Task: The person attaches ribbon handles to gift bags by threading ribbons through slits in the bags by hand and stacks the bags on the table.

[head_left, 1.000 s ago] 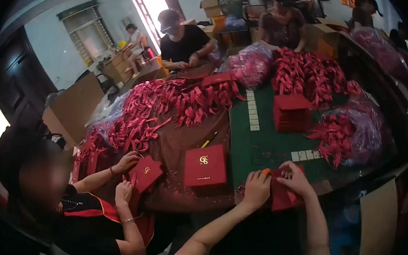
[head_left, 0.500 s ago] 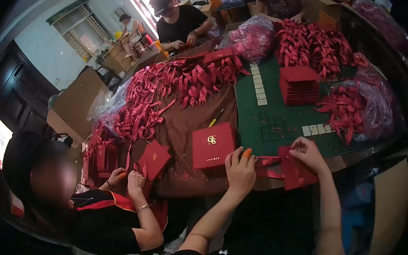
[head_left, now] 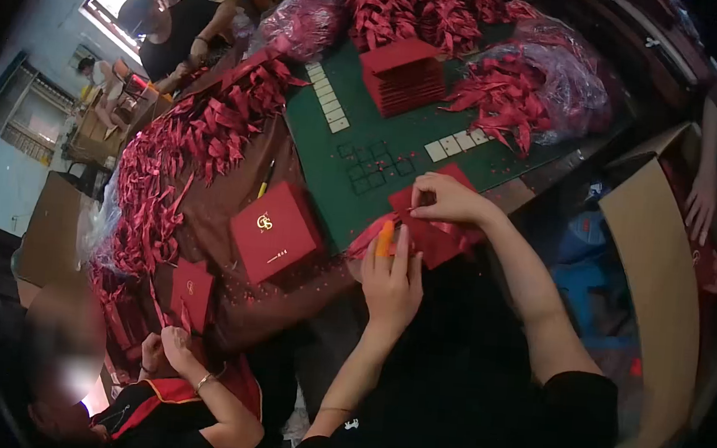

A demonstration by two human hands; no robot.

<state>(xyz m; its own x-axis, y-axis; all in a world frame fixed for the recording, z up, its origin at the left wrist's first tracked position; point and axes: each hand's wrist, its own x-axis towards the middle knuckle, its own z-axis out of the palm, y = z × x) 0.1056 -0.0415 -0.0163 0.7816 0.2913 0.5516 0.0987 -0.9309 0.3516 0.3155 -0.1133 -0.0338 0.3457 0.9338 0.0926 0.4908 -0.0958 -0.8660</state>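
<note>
Glossy red ribbon (head_left: 364,240) is trailing from a flat, matte red card piece (head_left: 445,246) at the green-topped bench (head_left: 310,149)'s near edge. The right hand (head_left: 449,199) is pinching there, thumb against curled fingers, its forearm slanting in from the right. The left hand (head_left: 392,281), an orange cover (head_left: 385,239) on one finger, is reaching up with fingers extended beside the ribbon; its grip is unclear. A square red box (head_left: 276,233) with gold lettering is lying nearby.

Noted at the grip: red card (head_left: 443,246), orange finger cover (head_left: 385,239); beyond it, green mat (head_left: 312,166) with black square outlines (head_left: 371,174); left of it, red box (head_left: 281,247), gold lettering (head_left: 263,222)
</note>
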